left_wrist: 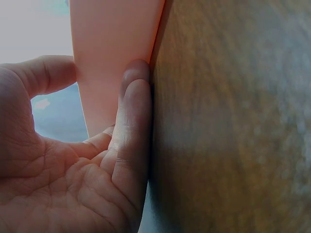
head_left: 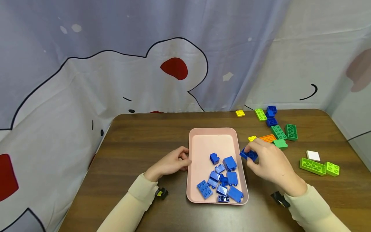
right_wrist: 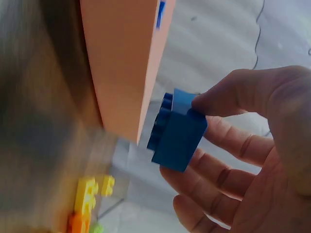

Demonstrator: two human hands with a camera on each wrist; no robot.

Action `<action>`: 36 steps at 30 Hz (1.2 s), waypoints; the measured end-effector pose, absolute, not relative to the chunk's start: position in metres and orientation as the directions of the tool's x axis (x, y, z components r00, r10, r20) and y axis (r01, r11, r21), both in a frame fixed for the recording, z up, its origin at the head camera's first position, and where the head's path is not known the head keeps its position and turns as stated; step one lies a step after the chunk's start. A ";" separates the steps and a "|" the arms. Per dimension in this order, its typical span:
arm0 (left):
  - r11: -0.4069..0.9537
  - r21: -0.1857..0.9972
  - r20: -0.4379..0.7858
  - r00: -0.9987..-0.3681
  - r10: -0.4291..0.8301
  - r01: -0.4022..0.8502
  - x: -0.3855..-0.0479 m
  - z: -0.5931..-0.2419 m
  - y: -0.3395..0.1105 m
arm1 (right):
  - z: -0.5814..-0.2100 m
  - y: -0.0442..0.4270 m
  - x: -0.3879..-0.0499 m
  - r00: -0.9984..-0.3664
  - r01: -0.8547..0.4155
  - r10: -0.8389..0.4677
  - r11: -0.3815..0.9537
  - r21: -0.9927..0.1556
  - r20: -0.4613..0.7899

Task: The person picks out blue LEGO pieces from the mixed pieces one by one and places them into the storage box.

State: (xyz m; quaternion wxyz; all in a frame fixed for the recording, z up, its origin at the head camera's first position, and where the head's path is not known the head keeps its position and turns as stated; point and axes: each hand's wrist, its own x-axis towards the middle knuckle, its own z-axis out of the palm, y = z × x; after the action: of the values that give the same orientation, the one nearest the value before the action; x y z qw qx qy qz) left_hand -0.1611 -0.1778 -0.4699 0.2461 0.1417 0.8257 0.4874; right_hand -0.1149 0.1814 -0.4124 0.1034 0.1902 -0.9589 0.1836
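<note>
A pink tray (head_left: pixel 213 138) lies on the table with several blue building bricks (head_left: pixel 214 175) in its middle and near part. My left hand (head_left: pixel 171 161) is at the tray's left side; in the left wrist view its thumb touches the rim and its curled fingers lie against the outer wall (left_wrist: pixel 112 29). Just outside the tray's right edge, my right hand (head_left: pixel 272 162) pinches a blue building brick (head_left: pixel 247 154) between thumb and fingers. The right wrist view shows this brick (right_wrist: pixel 180 141) held off the table, studs facing the tray wall (right_wrist: pixel 116 63).
Right of the tray lie green bricks (head_left: pixel 291 132), an orange brick (head_left: pixel 268 138), yellow bricks (head_left: pixel 240 113) and more blue bricks (head_left: pixel 271 121). A white piece (head_left: pixel 313 156) and lime bricks (head_left: pixel 312 166) lie farther right. A patterned curtain (head_left: pixel 110 83) hangs behind the table.
</note>
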 end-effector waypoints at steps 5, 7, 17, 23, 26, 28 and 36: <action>0.480 0.877 -0.268 -0.837 0.476 -0.007 -0.161 -0.470 -0.178 | -0.417 0.165 -0.107 -0.888 -0.453 -0.384 0.828 -0.331 0.253; 0.480 0.877 -0.270 -0.838 0.474 -0.011 -0.161 -0.469 -0.178 | -0.417 0.160 -0.103 -0.875 -0.476 -0.405 0.819 -0.320 0.264; 0.483 0.876 -0.272 -0.839 0.472 -0.012 -0.161 -0.469 -0.178 | -0.419 0.141 -0.089 -0.819 -0.565 -0.482 0.773 -0.288 0.312; 0.486 0.874 -0.275 -0.837 0.473 -0.012 -0.162 -0.470 -0.179 | -0.421 0.135 -0.084 -0.789 -0.610 -0.539 0.741 -0.280 0.295; 0.480 0.877 -0.270 -0.836 0.478 -0.008 -0.163 -0.470 -0.179 | -0.421 0.134 -0.081 -0.794 -0.608 -0.560 0.742 -0.281 0.238; 0.477 0.879 -0.267 -0.834 0.482 -0.006 -0.163 -0.471 -0.179 | -0.422 0.134 -0.080 -0.796 -0.605 -0.566 0.745 -0.283 0.212; 0.465 0.885 -0.264 -0.832 0.488 -0.008 -0.163 -0.472 -0.179 | -0.424 0.135 -0.080 -0.788 -0.615 -0.578 0.732 -0.292 0.210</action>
State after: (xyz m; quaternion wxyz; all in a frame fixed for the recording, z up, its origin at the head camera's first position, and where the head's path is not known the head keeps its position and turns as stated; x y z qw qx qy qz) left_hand -0.1629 -0.1790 -0.4719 0.2500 0.1467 0.8184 0.4962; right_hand -0.0800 0.1353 -0.4244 0.0527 0.3210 -0.9292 0.1754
